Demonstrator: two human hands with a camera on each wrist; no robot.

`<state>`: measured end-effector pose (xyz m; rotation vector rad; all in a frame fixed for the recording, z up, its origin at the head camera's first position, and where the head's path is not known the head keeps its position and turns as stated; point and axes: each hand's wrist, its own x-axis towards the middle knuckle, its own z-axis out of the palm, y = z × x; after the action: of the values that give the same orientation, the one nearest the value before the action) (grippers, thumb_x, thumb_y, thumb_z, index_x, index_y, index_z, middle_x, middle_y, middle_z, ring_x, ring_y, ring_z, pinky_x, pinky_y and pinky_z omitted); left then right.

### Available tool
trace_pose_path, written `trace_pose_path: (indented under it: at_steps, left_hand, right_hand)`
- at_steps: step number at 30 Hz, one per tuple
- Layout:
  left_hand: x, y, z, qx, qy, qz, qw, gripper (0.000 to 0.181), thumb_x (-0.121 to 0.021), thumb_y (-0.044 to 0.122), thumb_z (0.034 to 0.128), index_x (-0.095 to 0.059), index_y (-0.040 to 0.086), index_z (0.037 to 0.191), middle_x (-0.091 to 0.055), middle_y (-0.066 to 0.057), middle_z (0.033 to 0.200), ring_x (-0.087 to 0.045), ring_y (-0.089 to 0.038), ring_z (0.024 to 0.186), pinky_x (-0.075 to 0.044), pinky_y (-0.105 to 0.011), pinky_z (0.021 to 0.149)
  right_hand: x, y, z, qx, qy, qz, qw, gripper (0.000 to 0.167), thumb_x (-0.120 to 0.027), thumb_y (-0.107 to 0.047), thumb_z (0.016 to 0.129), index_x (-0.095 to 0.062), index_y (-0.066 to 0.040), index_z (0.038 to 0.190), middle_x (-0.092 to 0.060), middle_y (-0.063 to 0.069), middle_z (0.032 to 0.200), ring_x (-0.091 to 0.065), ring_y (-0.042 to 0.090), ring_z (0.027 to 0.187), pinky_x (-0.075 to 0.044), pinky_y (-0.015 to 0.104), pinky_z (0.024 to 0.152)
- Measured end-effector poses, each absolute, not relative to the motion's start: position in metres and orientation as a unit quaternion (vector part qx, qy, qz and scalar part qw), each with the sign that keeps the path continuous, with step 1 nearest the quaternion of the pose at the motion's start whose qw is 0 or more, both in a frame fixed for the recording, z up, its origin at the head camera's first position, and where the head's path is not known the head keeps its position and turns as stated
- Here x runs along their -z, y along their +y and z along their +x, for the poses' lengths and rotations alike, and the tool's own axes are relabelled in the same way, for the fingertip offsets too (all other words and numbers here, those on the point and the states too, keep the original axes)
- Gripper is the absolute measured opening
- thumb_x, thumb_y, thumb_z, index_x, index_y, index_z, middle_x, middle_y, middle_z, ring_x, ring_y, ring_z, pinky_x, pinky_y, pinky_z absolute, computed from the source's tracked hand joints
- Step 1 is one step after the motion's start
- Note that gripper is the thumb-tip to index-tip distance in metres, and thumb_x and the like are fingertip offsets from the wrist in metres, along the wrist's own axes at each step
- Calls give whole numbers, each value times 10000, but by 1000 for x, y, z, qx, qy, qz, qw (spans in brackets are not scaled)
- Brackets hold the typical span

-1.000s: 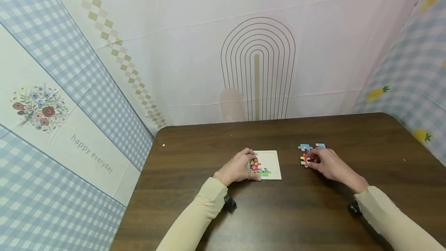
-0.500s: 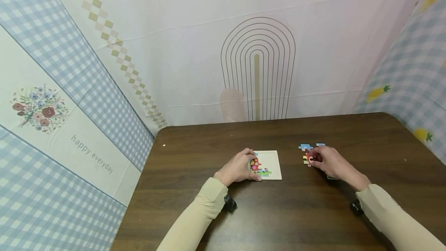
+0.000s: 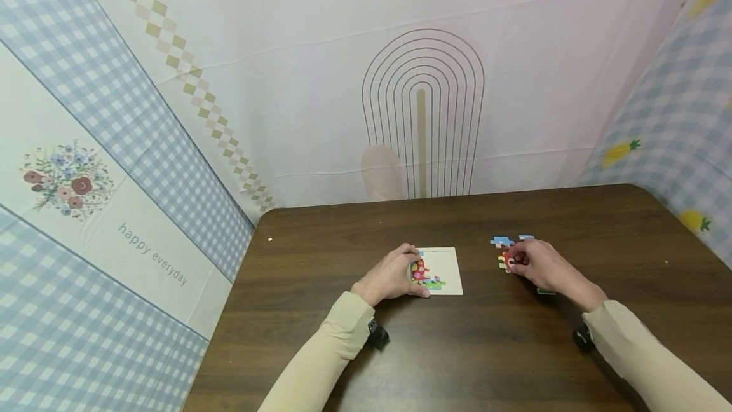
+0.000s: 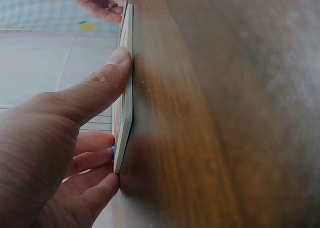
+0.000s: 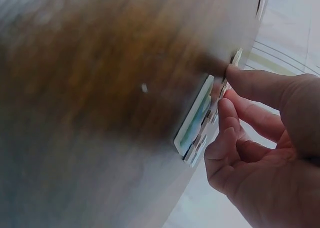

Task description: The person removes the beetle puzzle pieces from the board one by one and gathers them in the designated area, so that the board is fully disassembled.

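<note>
My left hand [image 3: 389,276] grips the left side of a flat, pale puzzle board [image 3: 452,271], thumb at the near edge and fingers at the far one. Several joined pieces with a red, dotted picture [image 3: 419,270] fill the board's left and lower part. To the right, my right hand [image 3: 546,267] pinches a red jigsaw piece [image 3: 508,262] between thumb and fingers, low over the table. The right wrist view shows the thumb [image 5: 250,82] against a thin piece edge; whether that piece touches the table I cannot tell.
A blue jigsaw piece [image 3: 501,240] lies just behind the red one, another blue piece [image 3: 527,237] farther right. A green-edged piece [image 3: 546,292] is partly hidden under my right hand. The brown table [image 3: 457,348] ends at a hanging cloth [image 3: 320,113] behind.
My right hand has shifted slightly to the right with the red jigsaw piece, and the green-edged piece now shows beneath it. The left hand and puzzle board have stayed put.
</note>
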<state>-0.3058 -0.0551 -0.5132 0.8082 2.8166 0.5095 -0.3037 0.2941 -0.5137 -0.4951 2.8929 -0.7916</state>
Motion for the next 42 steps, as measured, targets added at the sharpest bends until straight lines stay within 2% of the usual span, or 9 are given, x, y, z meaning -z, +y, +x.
trace_pose_path:
  at_steps: [8, 12, 18, 21, 27, 36, 42]
  left_hand:
    - [514, -56, -306, -178, 943, 268, 85, 767, -959, 458, 834, -700, 63, 1439, -591, -45, 1528, -631, -181, 1343, -519, -281, 1152]
    - [513, -56, -307, -180, 943, 266, 88, 768, -957, 457, 836, -698, 63, 1443, -588, -47, 1533, -628, -185, 1342, -519, -285, 1155]
    - [512, -46, -301, -178, 940, 276, 87, 768, -952, 460, 841, -698, 61, 1446, -590, -51, 1532, -632, -183, 1336, -523, -288, 1151]
    - [512, -41, -298, -178, 940, 280, 87, 765, -953, 467, 838, -702, 68, 1441, -592, -42, 1527, -631, -173, 1332, -524, -278, 1145]
    - [510, -31, -292, -187, 935, 287, 88, 748, -956, 458, 837, -711, 65, 1424, -595, -47, 1518, -633, -182, 1332, -523, -285, 1152]
    - [510, -33, -292, -188, 935, 288, 88, 728, -939, 468, 856, -702, 84, 1428, -598, -42, 1524, -632, -182, 1356, -526, -298, 1160]
    - [511, -33, -292, -184, 933, 299, 78, 678, -935, 475, 858, -731, 114, 1395, -610, -57, 1520, -631, -193, 1374, -528, -297, 1155]
  right_hand:
    - [511, 293, -303, 263, 950, -157, 60, 213, -815, -11, 931, -759, 78, 1117, -734, 135, 965, -633, 201, 855, -575, 412, 758]
    - [508, 288, -300, 261, 950, -163, 45, 280, -827, -31, 927, -746, 94, 1164, -729, 108, 954, -603, 180, 839, -549, 377, 741]
    - [495, 279, -283, 261, 949, -174, 7, 230, -830, -71, 935, -760, 53, 1116, -724, 77, 935, -609, 157, 829, -521, 327, 718]
    - [490, 271, -275, 261, 949, -176, 0, 225, -833, -79, 933, -772, 37, 1116, -745, 85, 955, -640, 171, 847, -542, 344, 738]
    - [484, 252, -258, 273, 946, -173, 16, 264, -836, -74, 931, -776, 49, 1157, -758, 127, 1013, -679, 230, 910, -583, 415, 797]
    - [492, 215, -256, 283, 939, -191, 44, 249, -833, -57, 935, -784, 40, 1160, -710, 86, 972, -589, 159, 844, -520, 332, 752]
    - [499, 197, -259, 275, 937, -211, 46, 223, -839, -69, 929, -798, 27, 1126, -720, 68, 961, -603, 132, 841, -525, 318, 756]
